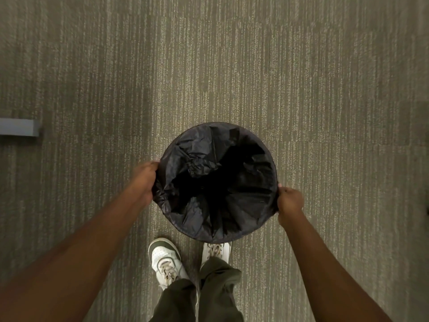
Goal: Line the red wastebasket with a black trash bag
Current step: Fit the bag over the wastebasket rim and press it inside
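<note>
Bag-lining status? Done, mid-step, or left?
Done: the black trash bag is open inside the wastebasket, covering the rim all round; no red shows. In hand: left hand and right hand grip the bag at opposite sides of the rim. Left: smooth the bunched folds at the left, let go.

Quick headcount from up top: one round bin (pixel 218 240), and one black trash bag (pixel 209 182) over its opening, so none of the bin's own colour really shows. Two hands (pixel 142 182) (pixel 290 203), one on each side of the rim, on two bare forearms. Two white sneakers (pixel 166 261) (pixel 217 251) with two dark trouser legs above them. One grey bar-shaped thing (pixel 18 127) at the left edge, can't tell what it is. One carpeted floor (pixel 232 66) under everything.
</note>
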The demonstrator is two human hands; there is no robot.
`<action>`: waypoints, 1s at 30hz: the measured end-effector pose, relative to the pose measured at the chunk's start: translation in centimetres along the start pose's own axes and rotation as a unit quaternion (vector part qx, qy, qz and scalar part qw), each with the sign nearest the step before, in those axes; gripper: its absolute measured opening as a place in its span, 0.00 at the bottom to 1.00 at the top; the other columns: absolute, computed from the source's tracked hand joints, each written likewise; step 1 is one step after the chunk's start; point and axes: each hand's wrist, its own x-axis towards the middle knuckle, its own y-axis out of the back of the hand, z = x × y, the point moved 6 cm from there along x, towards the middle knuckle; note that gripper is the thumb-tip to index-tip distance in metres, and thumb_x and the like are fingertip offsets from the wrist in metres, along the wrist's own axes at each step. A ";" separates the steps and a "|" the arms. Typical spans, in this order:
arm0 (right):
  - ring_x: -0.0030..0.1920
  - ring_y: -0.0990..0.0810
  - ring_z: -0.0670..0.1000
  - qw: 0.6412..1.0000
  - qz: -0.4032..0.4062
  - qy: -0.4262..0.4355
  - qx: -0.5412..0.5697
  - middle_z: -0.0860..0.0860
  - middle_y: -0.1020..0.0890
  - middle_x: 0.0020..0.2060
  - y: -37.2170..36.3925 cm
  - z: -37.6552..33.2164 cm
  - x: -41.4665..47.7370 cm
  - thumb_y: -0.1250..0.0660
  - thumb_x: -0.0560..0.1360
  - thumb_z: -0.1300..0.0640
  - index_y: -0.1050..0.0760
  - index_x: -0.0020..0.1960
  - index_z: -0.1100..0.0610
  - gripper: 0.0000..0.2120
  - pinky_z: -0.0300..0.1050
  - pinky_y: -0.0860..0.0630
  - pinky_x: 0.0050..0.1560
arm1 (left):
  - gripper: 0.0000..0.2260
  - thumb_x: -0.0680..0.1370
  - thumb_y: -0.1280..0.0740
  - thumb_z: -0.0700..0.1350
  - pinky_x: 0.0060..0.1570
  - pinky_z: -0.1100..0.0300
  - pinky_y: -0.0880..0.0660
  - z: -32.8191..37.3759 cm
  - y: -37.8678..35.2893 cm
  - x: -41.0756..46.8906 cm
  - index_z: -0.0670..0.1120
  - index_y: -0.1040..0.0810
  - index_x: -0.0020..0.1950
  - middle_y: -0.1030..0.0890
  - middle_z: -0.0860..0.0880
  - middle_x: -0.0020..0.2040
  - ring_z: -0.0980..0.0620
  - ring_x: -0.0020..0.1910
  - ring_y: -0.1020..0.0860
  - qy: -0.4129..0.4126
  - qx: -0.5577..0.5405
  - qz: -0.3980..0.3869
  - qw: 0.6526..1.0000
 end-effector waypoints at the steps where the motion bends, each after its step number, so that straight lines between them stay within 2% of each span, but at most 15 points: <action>1: 0.34 0.27 0.55 0.999 0.021 0.019 -0.037 0.57 0.26 0.30 0.0 -0.5 0.1 0.38 0.77 0.54 0.25 0.35 0.68 0.20 0.49 0.30 0.36 | 0.13 0.77 0.41 0.42 0.42 0.49 0.19 0.1 0.0 -0.1 0.44 0.17 0.42 0.16 0.37 0.50 0.44 0.39 0.17 0.003 0.008 0.001 1.000; 3: 0.33 0.29 0.54 0.995 0.026 0.061 -0.071 0.55 0.28 0.27 -0.3 -2.0 -0.3 0.40 0.78 0.53 0.28 0.31 0.64 0.21 0.48 0.33 0.34 | 0.12 0.77 0.39 0.45 0.46 0.47 0.19 0.8 -0.1 -0.3 0.43 0.16 0.46 0.15 0.38 0.49 0.43 0.41 0.16 -0.003 0.007 -0.001 1.000; 5: 0.34 0.27 0.56 0.992 0.041 0.086 -0.087 0.55 0.26 0.29 -0.3 -3.9 -1.3 0.42 0.79 0.50 0.29 0.32 0.61 0.21 0.49 0.31 0.37 | 0.16 0.78 0.39 0.54 0.52 0.46 0.20 1.5 -0.4 -0.8 0.43 0.17 0.50 0.15 0.42 0.49 0.43 0.47 0.16 0.001 -0.006 -0.009 1.000; 7: 0.46 0.23 0.60 0.973 0.140 0.130 -0.130 0.59 0.21 0.43 0.4 -5.8 -2.6 0.41 0.78 0.50 0.25 0.46 0.63 0.16 0.54 0.27 0.48 | 0.22 0.78 0.42 0.62 0.52 0.49 0.22 1.9 -0.3 -0.9 0.45 0.19 0.52 0.15 0.44 0.50 0.44 0.49 0.17 -0.013 0.008 -0.001 1.000; 8: 0.54 0.25 0.60 0.953 0.196 0.174 -0.152 0.61 0.22 0.52 0.7 -6.9 -3.9 0.39 0.77 0.54 0.26 0.54 0.64 0.13 0.56 0.28 0.55 | 0.24 0.78 0.45 0.64 0.49 0.51 0.23 2.1 -0.2 -1.0 0.46 0.20 0.52 0.16 0.45 0.50 0.46 0.49 0.19 -0.030 0.021 0.005 0.999; 9: 0.57 0.27 0.59 0.932 0.222 0.242 -0.153 0.61 0.24 0.55 0.4 -7.9 -5.5 0.39 0.74 0.60 0.27 0.56 0.64 0.12 0.55 0.30 0.58 | 0.26 0.78 0.47 0.65 0.46 0.54 0.25 2.5 -0.2 -1.2 0.46 0.21 0.52 0.17 0.46 0.49 0.48 0.49 0.20 -0.048 0.037 0.007 0.998; 10: 0.55 0.27 0.58 0.915 0.202 0.317 -0.146 0.60 0.24 0.53 -0.6 -8.8 -7.3 0.39 0.71 0.65 0.26 0.53 0.63 0.12 0.52 0.31 0.57 | 0.29 0.77 0.48 0.67 0.45 0.55 0.26 2.7 -0.3 -1.3 0.46 0.21 0.54 0.18 0.47 0.50 0.48 0.49 0.21 -0.061 0.050 0.007 0.997; 12: 0.47 0.23 0.56 0.891 0.071 0.414 -0.175 0.57 0.20 0.44 -4.6 -9.1 -10.3 0.41 0.65 0.68 0.23 0.42 0.59 0.11 0.48 0.28 0.50 | 0.36 0.71 0.47 0.73 0.53 0.51 0.25 3.0 -0.5 -1.2 0.45 0.23 0.59 0.19 0.46 0.56 0.46 0.55 0.21 -0.088 0.071 0.011 0.994; 14: 0.41 0.19 0.57 0.881 -0.116 0.380 -0.255 0.56 0.16 0.37 -10.1 -7.2 -11.2 0.40 0.65 0.66 0.22 0.35 0.55 0.10 0.49 0.24 0.45 | 0.33 0.72 0.45 0.72 0.57 0.45 0.25 3.6 -0.5 -1.3 0.44 0.25 0.58 0.20 0.45 0.57 0.46 0.56 0.22 -0.149 0.107 0.039 0.982; 16: 0.43 0.18 0.59 0.873 -0.233 0.291 -0.314 0.57 0.15 0.39 -14.6 -5.0 -10.4 0.39 0.67 0.64 0.24 0.31 0.52 0.11 0.50 0.21 0.46 | 0.27 0.75 0.44 0.67 0.51 0.49 0.24 4.2 -1.0 -1.8 0.44 0.27 0.53 0.21 0.46 0.50 0.48 0.50 0.22 -0.203 0.166 0.068 0.963; 18: 0.49 0.19 0.61 0.859 -0.266 0.258 -0.353 0.60 0.16 0.46 -17.7 -4.2 -8.9 0.40 0.69 0.63 0.21 0.38 0.54 0.11 0.52 0.21 0.51 | 0.21 0.78 0.43 0.61 0.41 0.55 0.28 4.5 -1.4 -2.3 0.43 0.28 0.52 0.23 0.50 0.44 0.53 0.43 0.24 -0.232 0.188 0.094 0.950; 21: 0.59 0.23 0.63 0.816 -0.267 0.298 -0.416 0.65 0.20 0.58 -21.7 -4.5 -6.1 0.42 0.72 0.66 0.22 0.57 0.65 0.16 0.51 0.28 0.62 | 0.12 0.80 0.42 0.54 0.33 0.61 0.35 4.4 -1.8 -2.3 0.45 0.30 0.49 0.27 0.54 0.39 0.58 0.37 0.28 -0.253 0.219 0.120 0.935; 25: 0.67 0.30 0.64 0.760 -0.277 0.295 -0.508 0.65 0.29 0.68 -26.1 -4.8 -2.0 0.44 0.79 0.62 0.32 0.68 0.66 0.19 0.51 0.35 0.68 | 0.09 0.81 0.41 0.51 0.36 0.56 0.35 4.1 -2.2 -1.2 0.46 0.29 0.48 0.27 0.54 0.36 0.52 0.36 0.27 -0.320 0.245 0.123 0.907; 27: 0.72 0.35 0.62 0.758 -0.294 0.276 -0.513 0.64 0.33 0.72 -27.9 -4.3 -0.2 0.47 0.81 0.61 0.37 0.72 0.64 0.20 0.49 0.41 0.72 | 0.10 0.81 0.42 0.50 0.38 0.56 0.35 3.8 -2.1 -0.6 0.44 0.29 0.49 0.26 0.51 0.38 0.52 0.37 0.28 -0.344 0.247 0.125 0.897; 30: 0.73 0.38 0.61 0.768 -0.312 0.251 -0.500 0.63 0.35 0.73 -29.2 -3.3 1.0 0.48 0.81 0.61 0.40 0.73 0.65 0.21 0.50 0.43 0.74 | 0.10 0.81 0.42 0.50 0.38 0.56 0.36 3.4 -1.8 -0.3 0.44 0.30 0.50 0.26 0.50 0.39 0.52 0.37 0.28 -0.365 0.226 0.129 0.894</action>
